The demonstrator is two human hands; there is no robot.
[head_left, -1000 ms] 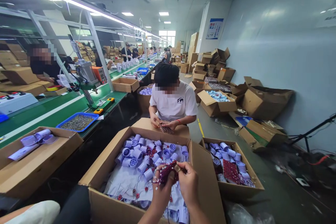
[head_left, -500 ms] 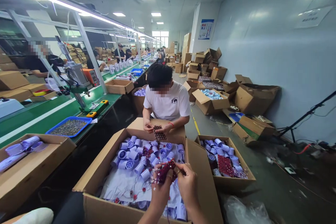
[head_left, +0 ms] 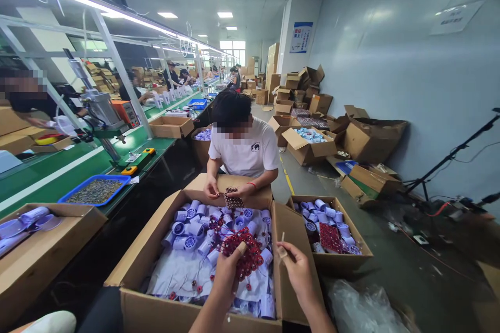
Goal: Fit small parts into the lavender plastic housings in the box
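My left hand [head_left: 229, 272] grips a red panel of small round circuit boards [head_left: 250, 256], thumb on top, above the open cardboard box [head_left: 135, 265]. My right hand [head_left: 297, 269] is held apart at the box's right side, its thumb and forefinger pinching a thin pale stick-like piece [head_left: 283, 239]; the exact kind is too small to tell. Lavender plastic cylinders [head_left: 190, 242] fill the back of the box. In front of them is a white sheet [head_left: 172, 273] with small red round pieces and thin wires on it.
Across the box a co-worker [head_left: 244, 145] holds a dark perforated panel [head_left: 233, 199]. Another box [head_left: 344, 266] at right contains cylinders and a red panel [head_left: 330, 237]. A green workbench [head_left: 156, 152] with a press [head_left: 102, 109] and blue tray [head_left: 117, 195] runs along the left.
My hands have come apart: the right moved right with the pale piece, while the left turned the red panel flatter and more into view. The co-worker's hand has drawn away from the dark panel.
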